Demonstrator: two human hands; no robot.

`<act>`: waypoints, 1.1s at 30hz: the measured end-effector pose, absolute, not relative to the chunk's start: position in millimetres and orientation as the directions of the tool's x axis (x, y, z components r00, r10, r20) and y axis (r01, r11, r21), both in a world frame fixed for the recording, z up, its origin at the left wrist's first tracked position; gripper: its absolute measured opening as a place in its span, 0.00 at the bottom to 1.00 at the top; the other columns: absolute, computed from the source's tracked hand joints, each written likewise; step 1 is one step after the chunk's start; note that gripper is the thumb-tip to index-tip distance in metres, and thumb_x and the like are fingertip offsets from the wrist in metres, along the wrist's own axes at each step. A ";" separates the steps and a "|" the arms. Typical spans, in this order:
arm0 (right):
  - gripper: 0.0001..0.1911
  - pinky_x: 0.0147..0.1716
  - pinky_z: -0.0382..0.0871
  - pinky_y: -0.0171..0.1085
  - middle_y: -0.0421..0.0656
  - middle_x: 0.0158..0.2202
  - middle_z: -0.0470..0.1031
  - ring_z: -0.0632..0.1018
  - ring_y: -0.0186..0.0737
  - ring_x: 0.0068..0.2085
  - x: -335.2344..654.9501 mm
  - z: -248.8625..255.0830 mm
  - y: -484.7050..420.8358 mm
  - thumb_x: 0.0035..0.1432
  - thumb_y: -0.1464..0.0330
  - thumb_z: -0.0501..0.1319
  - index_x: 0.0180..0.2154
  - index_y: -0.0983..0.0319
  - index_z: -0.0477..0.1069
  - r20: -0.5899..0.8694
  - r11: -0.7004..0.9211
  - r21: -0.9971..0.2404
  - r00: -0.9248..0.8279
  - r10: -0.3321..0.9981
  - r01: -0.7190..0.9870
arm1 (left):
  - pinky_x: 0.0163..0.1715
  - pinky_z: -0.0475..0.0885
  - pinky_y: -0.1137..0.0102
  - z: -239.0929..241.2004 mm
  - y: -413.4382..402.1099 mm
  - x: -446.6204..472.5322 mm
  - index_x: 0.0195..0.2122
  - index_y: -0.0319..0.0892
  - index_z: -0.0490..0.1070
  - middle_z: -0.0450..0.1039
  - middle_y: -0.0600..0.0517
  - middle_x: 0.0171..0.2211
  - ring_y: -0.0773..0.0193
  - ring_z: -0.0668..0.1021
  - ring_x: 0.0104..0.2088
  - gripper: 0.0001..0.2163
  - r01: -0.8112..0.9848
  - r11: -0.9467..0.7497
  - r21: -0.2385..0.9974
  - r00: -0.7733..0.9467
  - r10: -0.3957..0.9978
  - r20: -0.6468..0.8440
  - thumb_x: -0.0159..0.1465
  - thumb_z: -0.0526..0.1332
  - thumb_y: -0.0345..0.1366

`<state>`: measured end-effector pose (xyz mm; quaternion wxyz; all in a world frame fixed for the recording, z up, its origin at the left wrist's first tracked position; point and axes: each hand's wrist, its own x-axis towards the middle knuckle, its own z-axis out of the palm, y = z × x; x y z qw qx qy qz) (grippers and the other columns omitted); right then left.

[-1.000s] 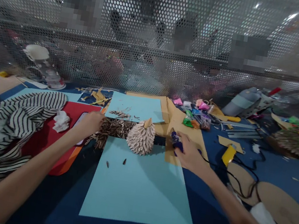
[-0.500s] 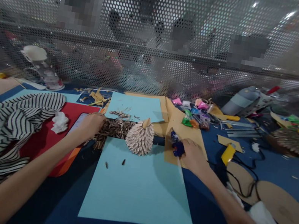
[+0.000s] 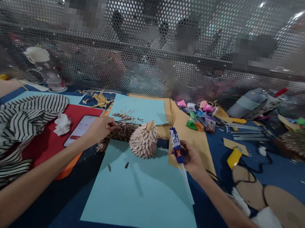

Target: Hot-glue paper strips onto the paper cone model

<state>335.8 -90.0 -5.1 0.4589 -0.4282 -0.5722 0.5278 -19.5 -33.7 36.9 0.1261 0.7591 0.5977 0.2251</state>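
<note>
Scaly cone [image 3: 143,142] between the hands, at blue paper's [image 3: 145,203] far edge.
Right hand [image 3: 190,159] grips glue gun [image 3: 176,142], nozzle away; left hand [image 3: 100,130] pinched beside dark seed pile [image 3: 122,131], contents unclear; forearms stretched forward.

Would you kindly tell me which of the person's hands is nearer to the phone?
Left. The left hand is just right of the phone; the right hand, holding the blue glue gun, is farther right, past the pale cone.
</note>
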 end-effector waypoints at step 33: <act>0.17 0.13 0.46 0.30 0.32 0.10 0.58 0.56 0.26 0.12 309.8 -0.7 -121.7 0.52 0.55 0.60 0.26 0.62 0.67 -0.123 -0.257 -0.925 -0.418 0.900 -0.281 | 0.29 0.71 0.76 51.1 -102.1 60.7 0.30 0.41 0.73 0.74 0.51 0.31 0.67 0.76 0.31 0.04 0.258 -0.353 0.900 0.172 0.933 0.317 0.58 0.63 0.36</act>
